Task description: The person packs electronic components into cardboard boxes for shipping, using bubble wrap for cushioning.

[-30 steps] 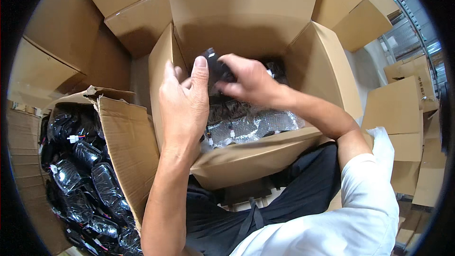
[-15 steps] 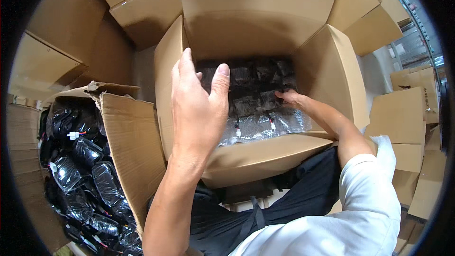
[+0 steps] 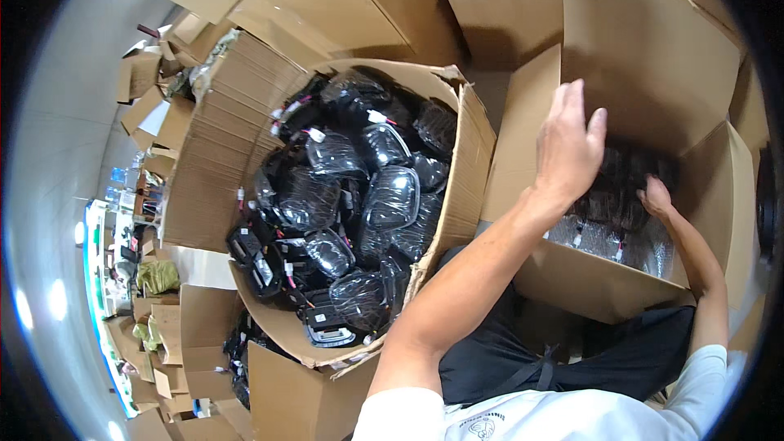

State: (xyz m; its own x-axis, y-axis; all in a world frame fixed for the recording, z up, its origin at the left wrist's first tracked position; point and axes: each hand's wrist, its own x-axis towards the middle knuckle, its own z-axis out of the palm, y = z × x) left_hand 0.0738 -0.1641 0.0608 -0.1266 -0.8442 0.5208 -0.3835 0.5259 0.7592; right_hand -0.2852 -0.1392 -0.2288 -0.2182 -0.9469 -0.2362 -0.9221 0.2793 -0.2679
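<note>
My left hand (image 3: 569, 149) is raised over the left wall of the right-hand cardboard box (image 3: 592, 282), fingers stretched, holding nothing. Down inside that box, my right hand (image 3: 656, 197) has its fingers closed at a black part in clear film (image 3: 627, 211); its fingertips are partly hidden in shadow. Similar wrapped parts lie in rows there, with white connectors at the front over bubble wrap (image 3: 652, 256). To the left, a worn open carton (image 3: 465, 175) is heaped with film-wrapped black lamp-like units (image 3: 392, 198), some trailing wires with white plugs.
Tall cardboard panels (image 3: 351, 0) stand behind both boxes. Another carton (image 3: 204, 318) with black parts sits lower left, beside the heaped one. Farther left are a green-yellow bag (image 3: 158, 276), loose cardboard pieces and a pale floor (image 3: 57, 155).
The view has swung left, bringing the heaped carton toward the middle and the right-hand box toward the right edge. My left hand remains raised and open; my right hand remains inside the box.
</note>
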